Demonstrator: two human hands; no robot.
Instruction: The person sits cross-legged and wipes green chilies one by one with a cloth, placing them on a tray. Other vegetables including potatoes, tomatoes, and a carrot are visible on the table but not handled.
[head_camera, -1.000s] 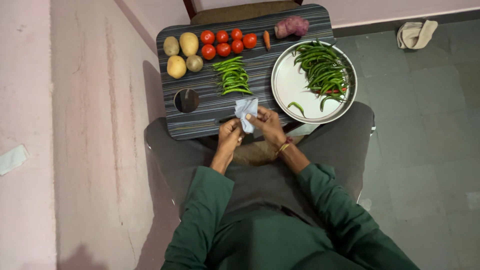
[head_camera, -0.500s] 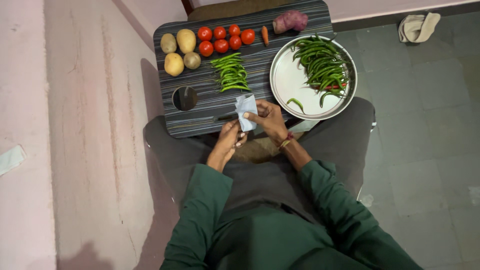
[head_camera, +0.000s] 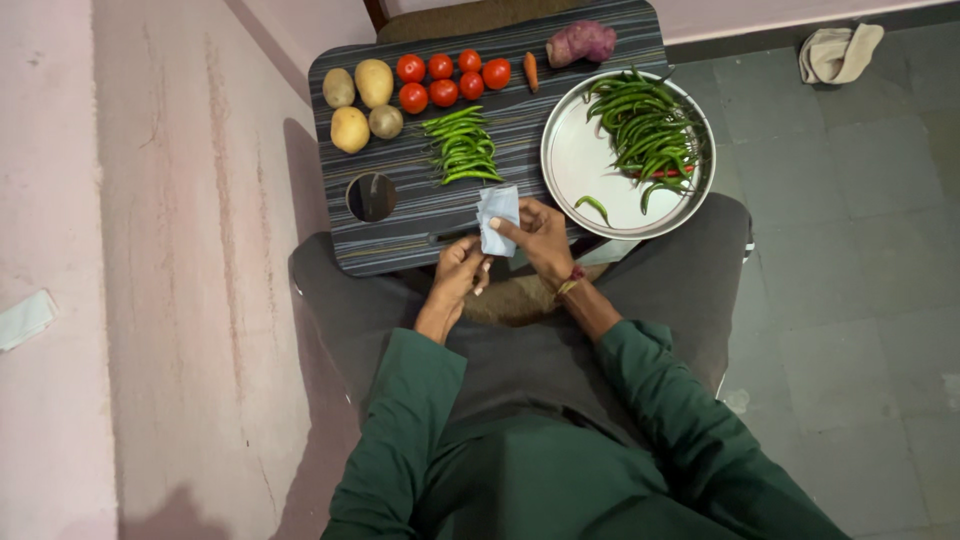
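shifted only a little since half a second ago: pale blue folded cloth (head_camera: 497, 218) raised slightly, right hand (head_camera: 540, 240) with it, left hand (head_camera: 460, 268) almost unmoved below.

right hand: fingers curled narrow, thumb and forefinger pinched on the right edge of the cloth, holding it upright over the near edge of the bench (head_camera: 420, 215). thread band on the wrist.

left hand: fingers loosely bent, partly open, fingertips just under the lower corner of the cloth; touching it or not, cannot tell. nothing gripped outright.

cloth: at the near edge of the striped bench, between the round hole (head_camera: 372, 196) on the left and the steel plate (head_camera: 575, 160) on the right, just below the small pile of green chillies (head_camera: 462, 148).

on the plate: a larger heap of green chillies (head_camera: 645, 125) toward its far right side, one single chilli (head_camera: 593, 205) lying apart near the hand.

along the far edge of the bench: four potatoes (head_camera: 362, 100), six tomatoes (head_camera: 452, 80) in two rows, a small carrot (head_camera: 531, 71), a purple sweet potato (head_camera: 582, 42).

on the floor, well apart at upper right: a crumpled beige rag (head_camera: 840, 52).

dark green sleeves and grey lap below the bench.
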